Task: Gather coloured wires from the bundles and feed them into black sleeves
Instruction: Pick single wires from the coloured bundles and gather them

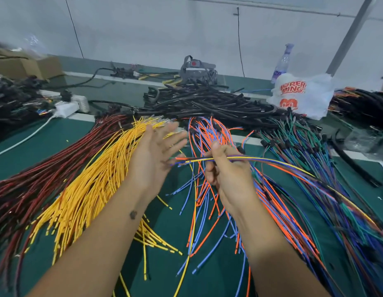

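My right hand grips a small bunch of gathered wires, yellow, blue, orange and dark, whose ends stick out to the left toward my left hand. My left hand is held up with fingers spread, blurred, its palm facing those wire ends. On the green mat lie a dark red bundle, a yellow bundle, an orange and blue bundle and a green, blue and brown bundle. A heap of black sleeves lies behind the bundles.
A white plastic bag and a water bottle stand at the back right. A white power strip, a cardboard box and black harness parts sit at the left. More sleeved harnesses lie far right.
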The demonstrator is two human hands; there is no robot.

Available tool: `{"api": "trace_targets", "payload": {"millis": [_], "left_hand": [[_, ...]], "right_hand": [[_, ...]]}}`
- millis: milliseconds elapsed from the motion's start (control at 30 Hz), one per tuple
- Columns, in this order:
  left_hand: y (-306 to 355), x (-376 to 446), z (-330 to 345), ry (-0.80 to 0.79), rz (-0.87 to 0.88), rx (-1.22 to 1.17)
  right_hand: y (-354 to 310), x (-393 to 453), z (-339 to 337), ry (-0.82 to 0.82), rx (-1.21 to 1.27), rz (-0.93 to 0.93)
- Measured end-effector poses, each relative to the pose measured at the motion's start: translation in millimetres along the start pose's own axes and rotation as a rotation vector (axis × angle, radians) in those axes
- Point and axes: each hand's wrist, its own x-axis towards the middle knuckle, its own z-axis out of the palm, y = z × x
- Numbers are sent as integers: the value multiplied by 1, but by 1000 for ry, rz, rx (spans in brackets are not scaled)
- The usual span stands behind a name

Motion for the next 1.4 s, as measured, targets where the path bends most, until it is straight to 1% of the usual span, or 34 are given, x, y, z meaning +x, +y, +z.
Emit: {"api": "trace_targets", "payload": {"millis": [67, 233, 333, 500, 600, 667, 767, 933, 1000, 1033, 1100, 1133, 1167, 1200, 1233, 1333, 1367, 1400], "left_hand": [[-6, -3, 11, -85, -15, -12], [-11, -7, 26, -166, -73, -43], [-11, -7, 26, -185, -84, -60], [-13, -5, 18, -118, -93, 182], [-12, -6, 12, -112, 3, 283], [-13, -5, 7, -76, 66, 331], [-14, -5, 4, -17, 98, 353], [-13, -5, -2, -14, 105, 419], [-12, -6, -3, -9, 103, 459], [-10, -6, -4, -18, 86, 475], [-2, -4, -5, -80, -4, 505], [3, -1, -4, -119, -56, 551], [7, 4, -4, -125, -84, 636], [11, 12, -1, -92, -78, 708], [13, 24, 2, -24, -40, 732], [17, 67, 13, 222, 108, 704], [14, 81, 16, 255, 154, 786], [10, 96, 16, 250, 188, 915]], "right_hand": [[1, -1, 4, -28, 15, 12], [4, -2, 12, -161, -4, 65], [6, 0, 12, -122, -27, 55], [3, 4, 8, 38, 5, -8], [2, 4, 7, 79, -3, -18], [2, 4, 7, 66, -3, -1], [3, 3, 6, 0, 17, 50], [1, 4, 4, -87, 63, 196], [1, 5, 2, -133, 58, 215], [1, 5, 1, -155, 52, 214], [2, 5, 2, -164, 38, 197], [4, 6, 2, -148, 34, 185], [5, 6, 2, -126, 31, 173], [7, 7, 2, -105, 35, 165], [8, 8, 3, -90, 42, 162], [9, 9, 4, -84, 43, 172], [9, 9, 4, -90, 31, 179], [8, 9, 4, -98, 15, 183]]}}
